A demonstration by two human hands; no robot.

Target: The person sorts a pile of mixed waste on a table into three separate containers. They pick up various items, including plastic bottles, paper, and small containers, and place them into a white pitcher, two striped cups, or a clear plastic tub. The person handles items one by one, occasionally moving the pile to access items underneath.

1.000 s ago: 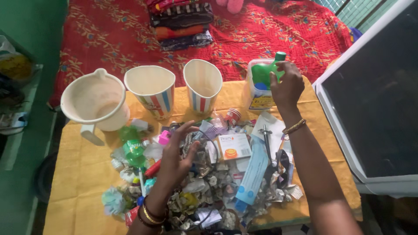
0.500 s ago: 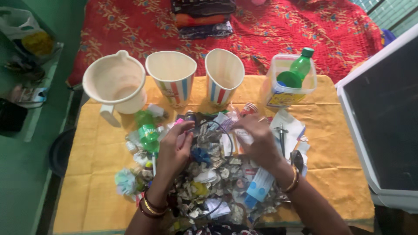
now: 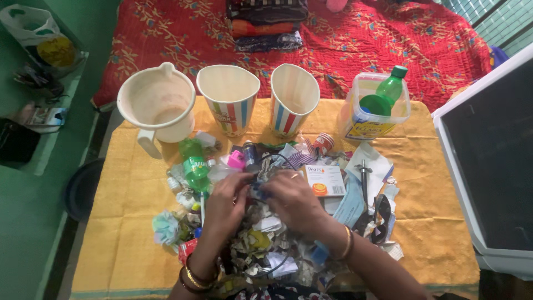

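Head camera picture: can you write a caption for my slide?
Left hand and right hand meet over a pile of mixed scraps on a yellow cloth.

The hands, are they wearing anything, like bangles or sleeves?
Both are bare, with no gloves or sleeves. The left hand has several thin gold and dark bangles stacked at the wrist. The right hand has a single gold bangle on its wrist.

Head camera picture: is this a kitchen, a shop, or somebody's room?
Most likely a bedroom at home. A bed with a red quilt and folded clothes stands right behind the small table with a yellow cloth, where both hands sort through a heap of scraps.
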